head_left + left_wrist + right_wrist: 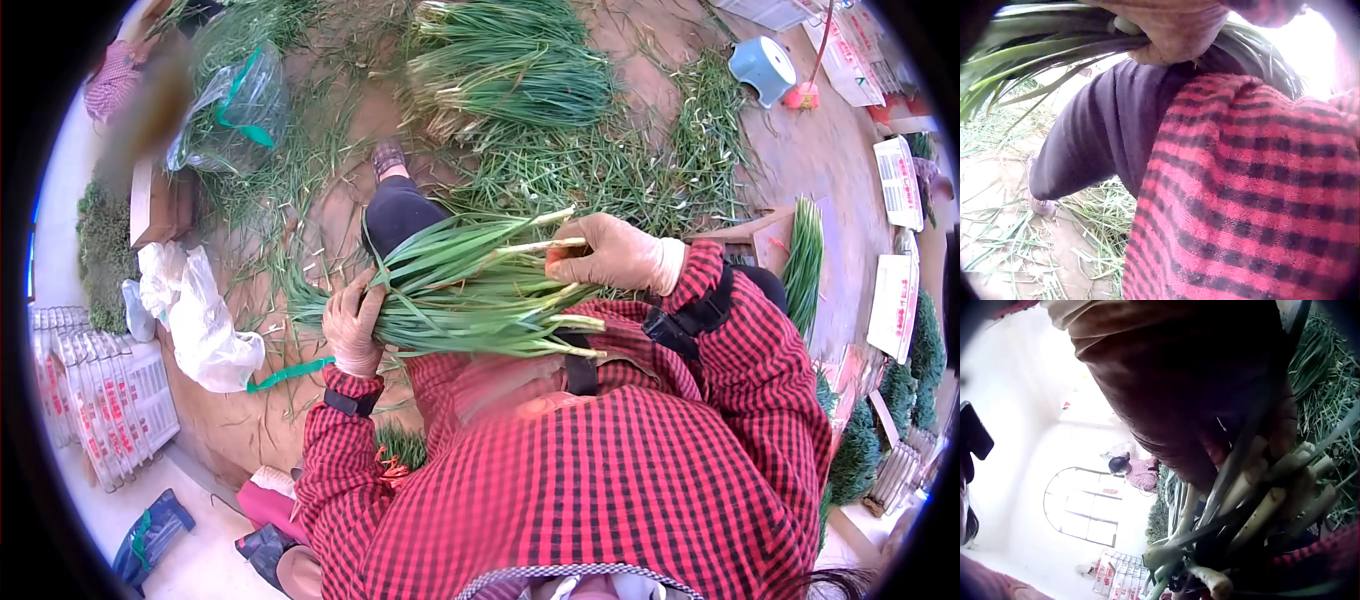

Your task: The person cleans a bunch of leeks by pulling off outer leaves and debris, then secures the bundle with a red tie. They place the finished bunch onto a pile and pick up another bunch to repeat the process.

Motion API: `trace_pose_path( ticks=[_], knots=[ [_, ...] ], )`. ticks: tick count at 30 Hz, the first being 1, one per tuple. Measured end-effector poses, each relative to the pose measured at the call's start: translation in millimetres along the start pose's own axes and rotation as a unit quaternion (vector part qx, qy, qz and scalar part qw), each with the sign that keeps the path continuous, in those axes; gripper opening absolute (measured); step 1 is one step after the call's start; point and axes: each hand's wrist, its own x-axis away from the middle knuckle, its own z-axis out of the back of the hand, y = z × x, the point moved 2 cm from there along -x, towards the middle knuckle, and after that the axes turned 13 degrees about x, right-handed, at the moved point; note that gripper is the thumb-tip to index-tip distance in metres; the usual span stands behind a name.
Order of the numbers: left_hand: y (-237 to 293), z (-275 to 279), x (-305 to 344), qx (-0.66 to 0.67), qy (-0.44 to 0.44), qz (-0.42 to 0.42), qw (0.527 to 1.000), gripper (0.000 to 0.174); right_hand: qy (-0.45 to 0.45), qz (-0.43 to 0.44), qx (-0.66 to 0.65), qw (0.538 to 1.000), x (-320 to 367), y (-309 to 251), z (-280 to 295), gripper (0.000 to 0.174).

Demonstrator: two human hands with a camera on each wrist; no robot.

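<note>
A bunch of long green stalks [470,290] lies across the lap, pale root ends to the right. The left hand [355,322], in a thin glove, grips its leafy side; in the left wrist view that hand [1172,28] curls round the leaves. At the pale ends, the gloved right hand [615,254] pinches a stalk between thumb and fingers. In the right wrist view the right hand [1191,394] is dark, its fingertips among the cut ends [1250,500] of the stalks.
A large pile of green stalks [510,70] lies on the floor ahead, with loose leaves [610,180] around it. White bags [205,320] and stacked white boxes [115,400] stand left. A blue stool [763,70] is back right. Another person [1141,474] appears in the right wrist view.
</note>
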Motion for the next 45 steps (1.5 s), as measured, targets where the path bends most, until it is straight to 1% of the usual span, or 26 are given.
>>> trace_pose_path(
  ticks=[3, 4, 6, 7, 8, 9, 10, 11, 12, 13, 14, 15, 17, 18, 19, 21, 24, 27, 30, 31, 34, 38, 39, 42, 43, 45],
  knots=[
    [-1.3, -1.9, -0.7, 0.0, -0.003, -0.008, 1.0, 0.039, -0.054, -0.006, -0.058, 0.997, 11.9, -12.4, 2.5, 0.026],
    [0.2, 0.2, -1.9, 0.002, -0.008, -0.008, 1.0, 0.039, -0.072, -0.005, -0.052, 0.996, 16.7, -16.0, 3.1, 0.02],
    [1.0, 2.8, -1.6, 0.001, -0.013, -0.006, 1.0, 0.04, -0.08, 0.014, -0.041, 0.996, 31.3, -23.1, 10.5, 0.018],
    [1.8, 2.4, -1.1, -0.001, -0.012, -0.003, 1.0, 0.04, -0.054, 0.032, -0.037, 0.997, 40.6, -20.0, 14.1, 0.016],
    [2.4, 1.6, -0.9, -0.001, -0.011, -0.001, 1.0, 0.04, -0.051, 0.05, -0.01, 0.997, 51.8, -22.2, 25.2, 0.016],
    [2.6, 2.4, -2.0, 0.0, -0.007, 0.006, 1.0, 0.042, -0.039, 0.101, 0.032, 0.994, 60.0, -12.9, 37.7, 0.014],
    [4.3, 3.9, -3.2, -0.007, -0.004, 0.005, 1.0, 0.043, -0.01, 0.096, 0.022, 0.995, 72.9, -10.7, 51.2, 0.015],
    [6.3, 5.7, -4.8, -0.014, -0.001, 0.005, 1.0, 0.044, 0.015, 0.016, -0.061, 0.998, 85.0, -2.2, 62.9, 0.013],
    [7.8, 6.9, -4.6, -0.021, 0.002, 0.006, 1.0, 0.045, 0.069, -0.045, -0.079, 0.993, 89.3, 13.2, 74.3, 0.01],
    [8.4, 6.8, -3.3, -0.017, 0.004, 0.004, 1.0, 0.048, 0.204, -0.043, 0.111, 0.972, 87.7, 32.0, 78.2, 0.013],
    [7.9, 6.4, -3.1, -0.017, 0.002, 0.003, 1.0, 0.049, 0.331, -0.039, 0.294, 0.896, 87.0, 43.4, 78.5, 0.018],
    [6.5, 5.3, -3.2, -0.017, 0.001, -0.001, 1.0, 0.051, 0.357, -0.005, 0.317, 0.879, 83.2, 28.6, 73.9, 0.021],
    [7.5, 3.7, -5.8, -0.014, -0.005, -0.004, 1.0, 0.053, 0.403, 0.066, 0.364, 0.837, 58.9, -25.5, 54.4, 0.026],
    [9.6, 5.8, -7.4, -0.013, -0.012, -0.004, 1.0, 0.054, 0.361, 0.104, 0.38, 0.845, 46.5, -38.0, 38.0, 0.023],
    [10.5, 8.0, -8.8, -0.013, -0.02, -0.005, 1.0, 0.056, 0.299, 0.137, 0.407, 0.852, 31.3, -51.1, 20.7, 0.025],
    [11.4, 10.2, -10.9, -0.01, -0.032, -0.004, 0.999, 0.058, 0.269, 0.2, 0.48, 0.811, -0.5, -53.6, -12.9, 0.019],
    [12.6, 12.4, -11.9, -0.004, -0.036, 0.0, 0.999, 0.058, 0.231, 0.236, 0.5, 0.8, -23.6, -51.2, -28.3, 0.013],
    [10.8, 11.8, -8.5, 0.0, -0.026, 0.003, 1.0, 0.056, 0.232, 0.233, 0.467, 0.821, -17.2, -54.4, -19.3, 0.01],
    [8.5, 10.4, -7.1, 0.007, -0.013, 0.003, 1.0, 0.056, 0.244, 0.193, 0.486, 0.817, -13.0, -64.4, -13.0, 0.008],
    [9.4, 9.3, -9.0, 0.011, -0.011, 0.004, 1.0, 0.056, 0.276, 0.205, 0.462, 0.817, -16.1, -65.7, -15.9, 0.008],
    [10.5, 8.3, -11.1, 0.023, -0.014, 0.0, 1.0, 0.056, 0.218, 0.237, 0.506, 0.8, -24.6, -60.5, -23.8, 0.008],
    [9.7, 8.7, -10.7, 0.029, -0.023, 0.008, 0.999, 0.056, 0.217, 0.244, 0.454, 0.829, -17.7, -61.3, -22.1, 0.008],
    [8.8, 9.1, -10.7, 0.029, -0.024, 0.008, 0.999, 0.056, 0.173, 0.23, 0.453, 0.844, -14.7, -61.9, -20.3, 0.009],
    [8.2, 7.6, -9.7, 0.038, -0.025, 0.01, 0.999, 0.056, 0.189, 0.207, 0.493, 0.824, -3.4, -61.9, -19.4, 0.015],
    [6.9, 6.2, -8.1, 0.043, -0.02, 0.014, 0.999, 0.057, 0.198, 0.209, 0.482, 0.828, -3.5, -52.6, -17.2, 0.013],
    [6.1, 5.9, -7.2, 0.05, -0.014, 0.015, 0.999, 0.057, 0.208, 0.185, 0.477, 0.833, 0.4, -52.7, -7.5, 0.011]
  ],
)
